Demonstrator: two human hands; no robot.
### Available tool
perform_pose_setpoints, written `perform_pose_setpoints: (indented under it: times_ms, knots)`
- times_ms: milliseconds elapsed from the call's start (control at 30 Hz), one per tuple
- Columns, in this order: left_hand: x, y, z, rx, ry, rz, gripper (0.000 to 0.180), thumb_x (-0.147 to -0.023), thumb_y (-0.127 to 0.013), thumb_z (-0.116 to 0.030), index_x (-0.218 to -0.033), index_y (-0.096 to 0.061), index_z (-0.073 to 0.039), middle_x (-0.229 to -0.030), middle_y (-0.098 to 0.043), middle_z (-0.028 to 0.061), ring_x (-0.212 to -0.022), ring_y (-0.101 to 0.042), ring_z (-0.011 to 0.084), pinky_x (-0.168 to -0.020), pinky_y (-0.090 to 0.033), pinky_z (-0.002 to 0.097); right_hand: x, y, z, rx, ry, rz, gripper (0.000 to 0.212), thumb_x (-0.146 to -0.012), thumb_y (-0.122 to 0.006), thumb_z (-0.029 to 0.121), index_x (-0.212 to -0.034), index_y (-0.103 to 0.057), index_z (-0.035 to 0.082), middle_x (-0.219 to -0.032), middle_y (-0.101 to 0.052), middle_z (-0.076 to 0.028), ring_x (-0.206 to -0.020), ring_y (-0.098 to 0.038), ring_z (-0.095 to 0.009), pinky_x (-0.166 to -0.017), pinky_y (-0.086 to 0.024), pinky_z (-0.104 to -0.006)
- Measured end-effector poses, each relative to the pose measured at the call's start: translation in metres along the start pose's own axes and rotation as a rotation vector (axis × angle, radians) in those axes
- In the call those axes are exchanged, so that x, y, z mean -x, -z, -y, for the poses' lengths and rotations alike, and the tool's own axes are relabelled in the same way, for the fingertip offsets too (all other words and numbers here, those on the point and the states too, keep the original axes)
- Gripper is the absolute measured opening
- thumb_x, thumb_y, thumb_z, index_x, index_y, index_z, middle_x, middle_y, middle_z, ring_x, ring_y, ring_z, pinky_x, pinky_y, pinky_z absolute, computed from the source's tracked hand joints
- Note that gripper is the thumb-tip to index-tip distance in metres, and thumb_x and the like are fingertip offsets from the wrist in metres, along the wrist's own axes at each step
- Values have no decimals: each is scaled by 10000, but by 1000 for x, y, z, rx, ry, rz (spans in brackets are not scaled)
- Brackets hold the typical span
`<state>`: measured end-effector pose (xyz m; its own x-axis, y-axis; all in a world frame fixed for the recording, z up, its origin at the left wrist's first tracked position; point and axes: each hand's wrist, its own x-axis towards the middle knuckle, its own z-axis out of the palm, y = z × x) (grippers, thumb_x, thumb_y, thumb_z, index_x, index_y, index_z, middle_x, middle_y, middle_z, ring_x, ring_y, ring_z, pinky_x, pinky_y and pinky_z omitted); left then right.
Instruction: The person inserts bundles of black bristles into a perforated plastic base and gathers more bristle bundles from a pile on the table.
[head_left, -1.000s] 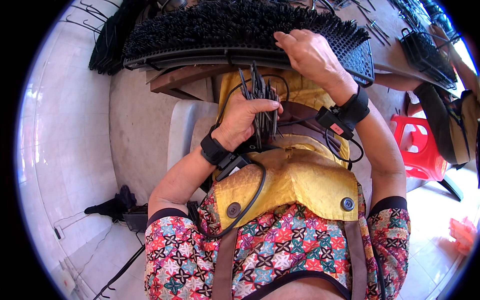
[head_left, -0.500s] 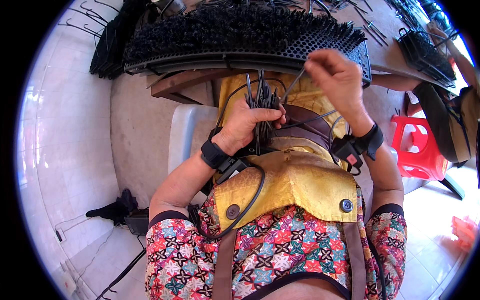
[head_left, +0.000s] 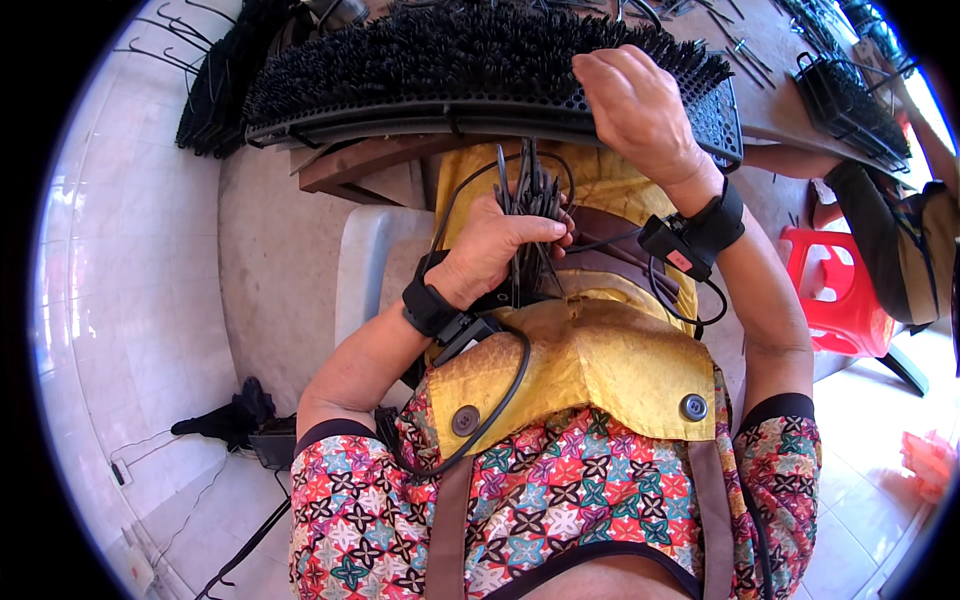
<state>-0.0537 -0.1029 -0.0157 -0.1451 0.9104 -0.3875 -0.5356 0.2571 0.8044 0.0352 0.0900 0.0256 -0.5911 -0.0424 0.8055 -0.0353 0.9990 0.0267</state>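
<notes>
Over my lap, my left hand (head_left: pixel 492 242) is closed around a bundle of thin dark metal-looking strips (head_left: pixel 536 192). Most strips point up out of the fist, and a few ends stick out below. My right hand (head_left: pixel 636 112) is raised at the near right side of a black perforated rack (head_left: pixel 722 112). Its fingers are pressed together and turned away, so whatever they hold is hidden. Densely packed dark pieces (head_left: pixel 430 62) stand upright across most of the rack, while bare holes show at its right end.
The rack rests on a table (head_left: pixel 775 125) with loose strips (head_left: pixel 750 62) scattered behind. A smaller filled black basket (head_left: pixel 850 105) stands at the far right. Nearby are another person's arm (head_left: pixel 790 160) and a red stool (head_left: pixel 835 290). Dark hooked wires (head_left: pixel 165 45) stick out at the far left.
My right hand has moved up and forward, from beside the bundle to the rack. The thin strip between its fingers before is now out of sight. My left hand stays in place.
</notes>
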Motion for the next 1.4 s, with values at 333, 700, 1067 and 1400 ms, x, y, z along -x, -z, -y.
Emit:
perform_pose_setpoints:
  times_ms: [333, 700, 1067, 1400]
  knots:
    - [3, -3, -1, 59, -14, -42, 172, -746, -646, 18, -906, -584, -1, -810, -634, 100, -717, -628, 178, -635, -523, 284, 19, 22, 43, -490, -573, 388, 227, -778, -643, 140, -907, -597, -41, -748, -610, -200, -677, -631, -307, -584, -482, -370]
    - [0, -13, -13, 14, 6, -35, 169, -757, -643, -10, -908, -570, 7, -760, -629, 99, -656, -621, 173, -593, -519, 285, 30, 56, 22, -886, -1162, -35, 24, -777, -643, 3, -801, -638, 3, -665, -617, -17, -531, -551, -56, -481, -446, -186]
    - [-49, -46, -11, -47, 64, 98, 200, -771, -671, -40, -921, -547, 2, -692, -569, 64, -539, -552, 137, -484, -459, 254, 20, 35, -64, -369, -828, -425, 65, -772, -669, 62, -819, -650, 21, -642, -629, -9, -577, -557, -36, -541, -455, -193]
    - [-30, -43, 0, -168, 181, 295, 180, -712, -667, -8, -882, -608, 2, -781, -635, 71, -687, -615, 156, -662, -497, 284, 21, 31, -69, -175, -681, -245, 63, -753, -641, 48, -802, -622, 13, -728, -625, -113, -642, -624, -218, -606, -489, -282]
